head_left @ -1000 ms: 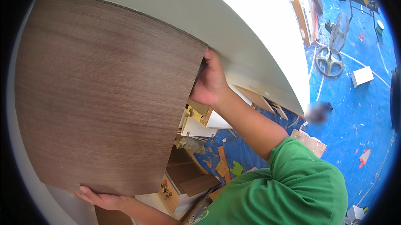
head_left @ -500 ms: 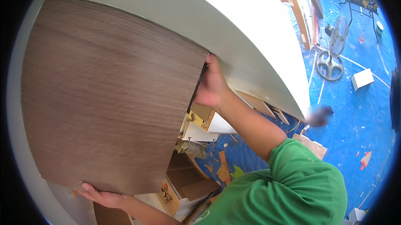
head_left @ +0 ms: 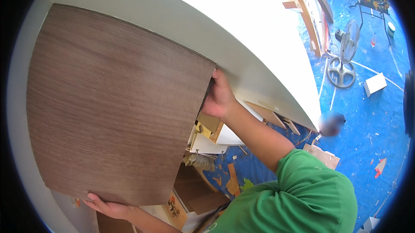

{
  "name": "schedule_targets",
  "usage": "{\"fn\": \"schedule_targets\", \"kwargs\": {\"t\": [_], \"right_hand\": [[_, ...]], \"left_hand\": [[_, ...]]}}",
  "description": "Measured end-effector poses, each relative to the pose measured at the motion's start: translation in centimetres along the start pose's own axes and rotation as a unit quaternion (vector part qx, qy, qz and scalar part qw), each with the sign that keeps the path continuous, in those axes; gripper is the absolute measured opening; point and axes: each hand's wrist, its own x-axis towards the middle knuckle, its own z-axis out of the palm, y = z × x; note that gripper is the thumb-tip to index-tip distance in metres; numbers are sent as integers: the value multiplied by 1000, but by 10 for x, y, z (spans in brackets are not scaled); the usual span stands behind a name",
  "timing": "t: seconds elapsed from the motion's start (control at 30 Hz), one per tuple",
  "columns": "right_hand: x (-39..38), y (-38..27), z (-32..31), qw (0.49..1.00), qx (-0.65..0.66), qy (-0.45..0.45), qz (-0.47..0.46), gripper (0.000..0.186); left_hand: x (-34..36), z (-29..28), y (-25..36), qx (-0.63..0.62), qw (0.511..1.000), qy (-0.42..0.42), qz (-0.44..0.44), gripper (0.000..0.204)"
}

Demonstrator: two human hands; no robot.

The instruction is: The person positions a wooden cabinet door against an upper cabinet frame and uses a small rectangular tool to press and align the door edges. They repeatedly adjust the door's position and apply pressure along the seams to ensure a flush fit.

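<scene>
A large brown wood-grain panel (head_left: 116, 107) fills the left half of the view, raised against a pale grey-white surface (head_left: 255, 81) whose edge frames it along the top and left. My right hand (head_left: 218, 92) grips the panel's right edge, thumb at the upper corner, the other fingers mostly hidden behind it. My left hand (head_left: 106, 205) holds the lower edge from below, fingertips pressed to the board. A narrow dark gap shows along the right edge beside my right hand.
Below are boards (head_left: 205, 207) and offcuts on a blue sheet (head_left: 350, 159). At right stand a pedestal fan (head_left: 346, 47), a white box (head_left: 374, 84), a folding stand (head_left: 374, 1) and leaning timber (head_left: 307, 12). A blurred shape (head_left: 331, 123) beside the white edge is unclear.
The whole view has shifted slightly downward, and the panel appears a little farther right and lower in it. Both hands have stayed on its edges.
</scene>
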Motion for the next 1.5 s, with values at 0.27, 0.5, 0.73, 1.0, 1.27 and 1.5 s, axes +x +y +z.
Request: {"fn": "schedule_targets", "kwargs": {"t": [0.27,0.5,0.73,1.0,1.27,1.5], "right_hand": [[-1,0,4,998,61,15,5,84],[1,3,8,999,35,6,-2,97],[-20,-4,-19,995,35,-91,-29,49],[-33,0,29,970,-111,129,-174,27],[-52,1,47,980,-111,139,-92,40],[-122,39,12,961,-255,84,71,20]], "left_hand": [[2,-3,-1,-4,1000,1,-10,73],[2,-6,0,-12,1000,8,-13,67],[6,-8,-4,-71,997,-4,-13,63],[6,-11,-10,-86,996,0,-18,62],[11,-13,-17,-149,989,-11,-3,50],[22,-24,-25,-172,984,-42,22,44]]}}
